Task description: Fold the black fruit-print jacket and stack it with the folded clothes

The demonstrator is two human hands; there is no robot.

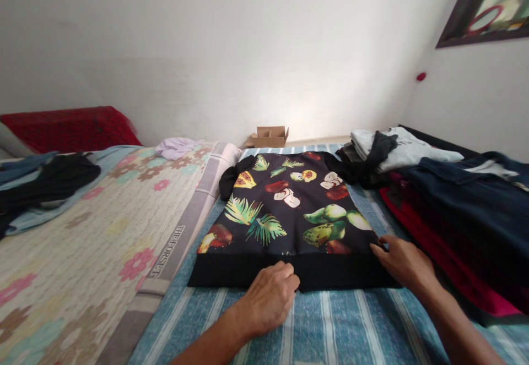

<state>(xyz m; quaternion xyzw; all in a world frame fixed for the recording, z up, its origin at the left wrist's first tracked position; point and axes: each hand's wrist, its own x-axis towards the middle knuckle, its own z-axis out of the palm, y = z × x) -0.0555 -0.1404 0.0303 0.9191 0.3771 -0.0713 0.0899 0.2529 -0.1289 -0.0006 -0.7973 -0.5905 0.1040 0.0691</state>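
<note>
A black sweatshirt (303,238) printed with fruit and palm leaves lies flat on the blue striped bedsheet (326,321). Its plain black hem band faces me, and its dark sleeves show by the far shoulders. My left hand (270,296) rests at the middle of the hem, fingers curled closed on the band's fabric. At the right side edge, just above the hem, my right hand (405,263) pinches the cloth between thumb and fingers. My left fingertips are partly hidden.
Piled clothes (467,200) lie close on the right, dark blue over red. On the left is a floral bedspread (119,238) with dark clothes (53,180) and a pale lilac cloth (176,147). An open cardboard box (270,136) stands by the wall.
</note>
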